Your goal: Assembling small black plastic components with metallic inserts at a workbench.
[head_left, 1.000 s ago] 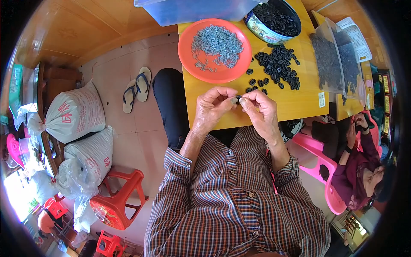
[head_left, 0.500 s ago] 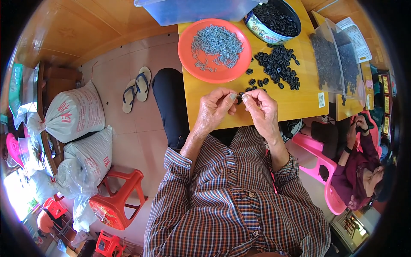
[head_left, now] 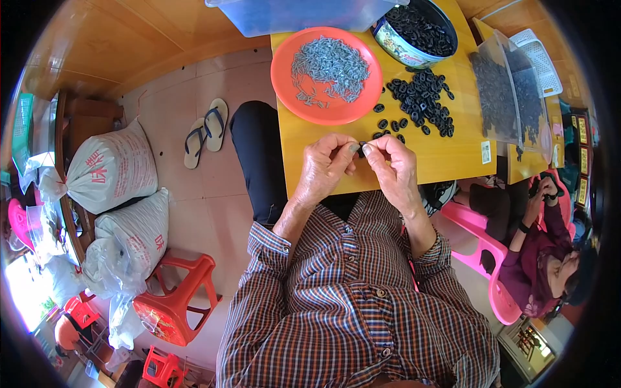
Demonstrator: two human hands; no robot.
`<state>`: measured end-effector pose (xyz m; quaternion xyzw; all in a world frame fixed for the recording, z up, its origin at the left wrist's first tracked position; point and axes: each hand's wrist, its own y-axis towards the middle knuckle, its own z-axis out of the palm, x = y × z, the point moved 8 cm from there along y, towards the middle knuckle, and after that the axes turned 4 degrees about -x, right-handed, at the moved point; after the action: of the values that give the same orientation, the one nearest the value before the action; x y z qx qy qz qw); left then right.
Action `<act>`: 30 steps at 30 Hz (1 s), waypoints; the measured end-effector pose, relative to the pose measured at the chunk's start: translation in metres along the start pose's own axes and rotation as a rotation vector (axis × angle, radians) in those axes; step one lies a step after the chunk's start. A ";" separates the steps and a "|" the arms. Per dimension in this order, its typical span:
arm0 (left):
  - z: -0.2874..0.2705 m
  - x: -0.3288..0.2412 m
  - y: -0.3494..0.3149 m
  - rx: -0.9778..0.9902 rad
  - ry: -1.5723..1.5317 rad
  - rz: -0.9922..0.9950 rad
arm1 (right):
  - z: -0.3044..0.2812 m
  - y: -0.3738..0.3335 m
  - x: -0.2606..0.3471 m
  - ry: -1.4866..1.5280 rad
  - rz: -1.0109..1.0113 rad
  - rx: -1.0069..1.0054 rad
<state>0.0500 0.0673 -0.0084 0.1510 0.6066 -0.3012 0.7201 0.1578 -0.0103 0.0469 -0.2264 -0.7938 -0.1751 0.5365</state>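
Note:
At the near edge of the table, my left hand (head_left: 327, 163) and my right hand (head_left: 395, 167) meet with thumbs and fingertips pinched together. Between them is a small black oval piece (head_left: 361, 147), mostly covered by the fingers; both hands seem to grip it. Just beyond the hands, loose black oval pieces with slotted middles (head_left: 424, 100) lie in a pile on the yellow table (head_left: 453, 158). Left of that pile sits an orange-red plate (head_left: 291, 97) bearing many small grey metallic pins (head_left: 331, 64).
A round tin (head_left: 404, 55) full of black pieces stands behind the pile. Clear plastic bins (head_left: 498, 97) with black parts are at the right, and a blue-tinted bin (head_left: 291, 16) at the back. A co-worker (head_left: 540, 258) sits on a pink chair. White sacks (head_left: 119, 165) and a red stool (head_left: 187, 291) stand left.
My fingertips have drawn slightly closer together around the black piece. The whole view has shifted a little. The co-worker's hands have moved slightly.

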 end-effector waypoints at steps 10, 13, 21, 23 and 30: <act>0.001 0.000 0.001 0.020 -0.020 -0.035 | 0.002 -0.004 -0.013 0.101 0.086 -0.010; 0.003 -0.001 0.001 0.023 -0.062 -0.028 | 0.001 -0.006 -0.024 0.201 0.204 -0.021; 0.003 0.005 0.001 0.019 -0.080 -0.058 | 0.001 -0.006 -0.025 0.218 0.198 -0.044; 0.003 0.004 0.001 0.016 -0.061 -0.056 | 0.001 -0.006 -0.025 0.221 0.204 -0.046; 0.002 0.002 0.001 0.007 -0.034 -0.056 | 0.001 -0.006 -0.027 0.185 0.158 -0.037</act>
<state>0.0525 0.0658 -0.0101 0.1313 0.5974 -0.3258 0.7210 0.1624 -0.0189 0.0211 -0.2811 -0.7174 -0.1668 0.6153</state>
